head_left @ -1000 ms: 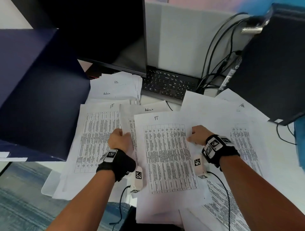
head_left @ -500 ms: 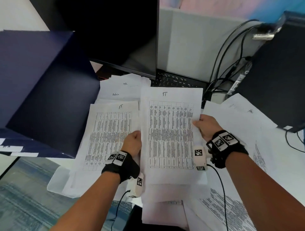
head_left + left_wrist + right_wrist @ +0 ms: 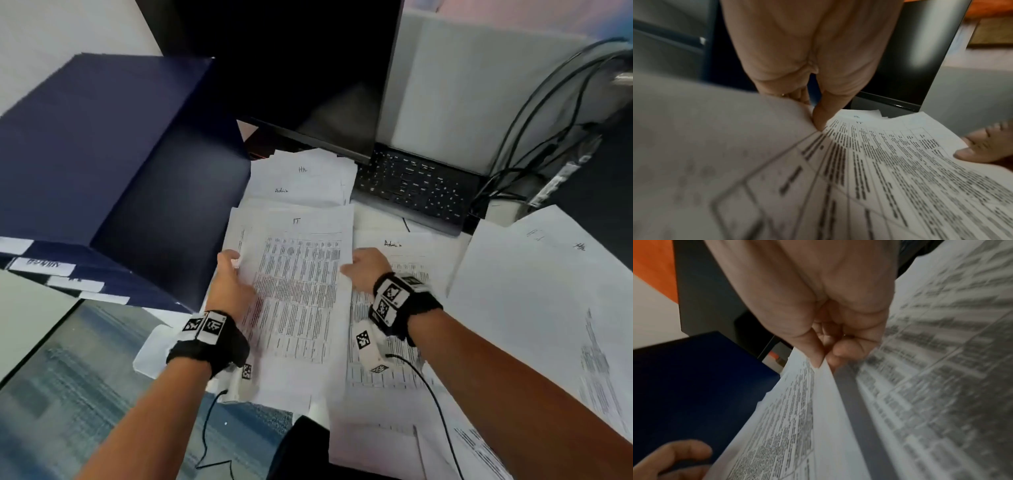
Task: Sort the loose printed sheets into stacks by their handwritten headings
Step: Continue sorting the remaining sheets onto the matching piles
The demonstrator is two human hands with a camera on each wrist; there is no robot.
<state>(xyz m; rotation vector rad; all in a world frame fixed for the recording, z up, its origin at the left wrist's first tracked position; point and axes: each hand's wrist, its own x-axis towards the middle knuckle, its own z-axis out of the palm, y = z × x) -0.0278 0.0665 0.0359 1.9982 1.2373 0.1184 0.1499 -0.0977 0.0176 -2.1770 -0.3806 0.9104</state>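
A printed sheet headed "IT" (image 3: pixel 298 274) is held level between both hands, over the paper pile at the left of the desk. My left hand (image 3: pixel 230 264) grips its left edge, thumb (image 3: pixel 819 120) on top and fingers beneath. My right hand (image 3: pixel 350 269) pinches its right edge between thumb and fingers (image 3: pixel 823 361). To the right lies a sheet headed "Admin" (image 3: pixel 394 245), and further right a sheet headed "HR" (image 3: pixel 579 246). Behind the held sheet lies a pile showing "HR" (image 3: pixel 302 169) and "Admin" (image 3: pixel 281 190) headings. What lies directly under the held sheet is hidden.
A dark blue box (image 3: pixel 102 164) with labelled folders stands close on the left. A black monitor (image 3: pixel 291 68) and keyboard (image 3: pixel 414 186) sit at the back, with cables (image 3: pixel 534 120) at the back right. More printed sheets (image 3: pixel 479 445) spread over the near right. Floor (image 3: pixel 85 377) shows beyond the desk's left edge.
Both hands carried the IT sheet from the middle leftward over the left pile. The Admin sheet on the right is now uncovered.
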